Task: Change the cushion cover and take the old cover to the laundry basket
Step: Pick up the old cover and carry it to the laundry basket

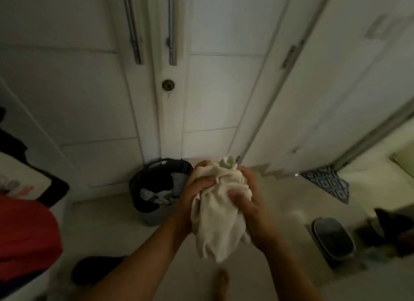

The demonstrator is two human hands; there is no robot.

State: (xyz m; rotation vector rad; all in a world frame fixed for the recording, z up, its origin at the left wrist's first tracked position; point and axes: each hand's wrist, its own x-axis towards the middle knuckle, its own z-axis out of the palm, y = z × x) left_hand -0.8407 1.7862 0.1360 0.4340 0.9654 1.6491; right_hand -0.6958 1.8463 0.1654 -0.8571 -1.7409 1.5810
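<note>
Both hands hold 1 bunched cream cushion cover (215,213) in front of the body: left hand (197,188) grips its upper left, fingers curled in the cloth; right hand (248,202) clutches its right side. Dark laundry basket (156,188), w/ clothes inside, stands on the floor just left of the cover, by white double doors (170,99)

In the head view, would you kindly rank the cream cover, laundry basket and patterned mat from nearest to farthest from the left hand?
1. Cream cover, gripped in the left hand.
2. Laundry basket, just to its left.
3. Patterned mat, far right.
</note>
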